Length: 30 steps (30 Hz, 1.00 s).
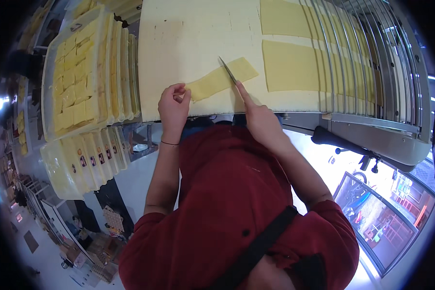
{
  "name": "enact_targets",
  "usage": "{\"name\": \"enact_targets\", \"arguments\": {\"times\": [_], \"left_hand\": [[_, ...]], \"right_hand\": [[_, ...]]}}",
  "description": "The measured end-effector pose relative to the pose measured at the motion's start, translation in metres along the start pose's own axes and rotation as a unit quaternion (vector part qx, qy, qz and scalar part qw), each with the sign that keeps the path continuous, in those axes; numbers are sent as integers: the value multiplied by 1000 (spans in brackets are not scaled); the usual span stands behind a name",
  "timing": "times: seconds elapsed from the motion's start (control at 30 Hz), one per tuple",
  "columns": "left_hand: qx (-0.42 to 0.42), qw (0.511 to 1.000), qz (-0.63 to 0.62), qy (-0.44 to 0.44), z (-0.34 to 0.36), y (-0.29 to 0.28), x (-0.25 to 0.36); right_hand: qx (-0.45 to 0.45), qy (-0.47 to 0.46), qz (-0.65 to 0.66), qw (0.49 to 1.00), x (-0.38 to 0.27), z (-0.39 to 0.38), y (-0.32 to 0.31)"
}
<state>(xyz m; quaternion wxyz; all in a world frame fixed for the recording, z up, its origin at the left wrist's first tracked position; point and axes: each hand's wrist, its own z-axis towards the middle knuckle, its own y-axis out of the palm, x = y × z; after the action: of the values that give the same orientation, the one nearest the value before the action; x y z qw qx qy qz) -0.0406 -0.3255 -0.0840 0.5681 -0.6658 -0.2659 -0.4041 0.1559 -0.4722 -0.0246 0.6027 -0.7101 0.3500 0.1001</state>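
Observation:
A strip of pale yellow dough (209, 86) lies slantwise on the cream work surface (193, 43). Its left end is pinched between the thumb and fingers of my left hand (173, 107). My right hand (262, 120) grips a knife (227, 68), the index finger stretched along it toward the blade. The blade lies across the strip, right of its middle, with the tip pointing away and to the left. The handle is hidden inside my right hand. I cannot tell whether the blade has gone through the dough.
Two wide dough sheets (295, 67) extend under the metal rods (331, 53) of a machine (406, 82) on the right. At left stand stacked pale plastic trays (101, 63), the front one holding several square yellow pieces (75, 79). The surface's near edge (203, 115) runs close to my body.

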Motion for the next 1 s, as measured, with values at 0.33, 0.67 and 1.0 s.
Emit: {"name": "enact_targets", "arguments": {"times": [0.33, 0.67, 1.0], "left_hand": [[25, 999, 0, 25, 2, -4, -1], [-164, 966, 168, 107, 34, -10, 13], [-29, 991, -132, 23, 12, -152, 88]], "right_hand": [[-7, -31, 31, 999, -36, -2, -9], [-58, 31, 43, 997, -26, 41, -29], [229, -130, -72, 962, 17, 79, -5]]}}
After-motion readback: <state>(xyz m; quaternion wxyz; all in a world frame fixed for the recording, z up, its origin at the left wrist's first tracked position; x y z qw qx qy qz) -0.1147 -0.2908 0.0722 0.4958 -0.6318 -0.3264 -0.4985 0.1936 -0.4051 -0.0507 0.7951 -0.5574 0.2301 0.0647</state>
